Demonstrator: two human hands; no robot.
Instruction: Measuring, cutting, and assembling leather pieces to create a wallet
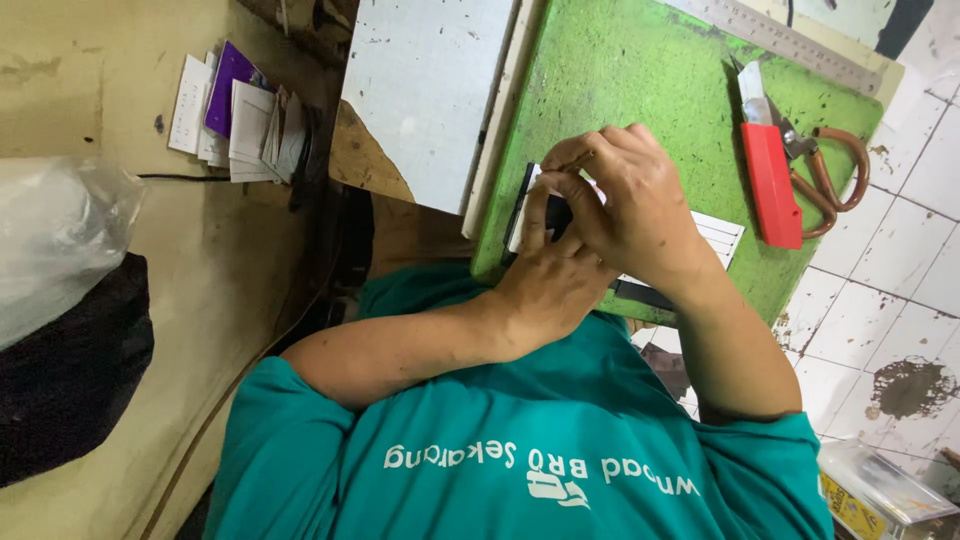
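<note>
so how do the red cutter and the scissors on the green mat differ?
The cutter is a straight red block with a pale blade end; the scissors are metal with curved brown loop handles. The cutter lies nearer the hands, the scissors beyond it toward the mat's edge, partly tucked behind the cutter. Both lie untouched on the mat, side by side.

Soft, even light falls from above, bright on the scuffed green cutting mat (640,90) and the white floor tiles (880,310). The dark gap beside the clear plastic bag (50,240) is dim. Shadows under the hands are faint. Focus is fairly sharp centrally; edges seem slightly stretched, perhaps lens distortion.
</note>
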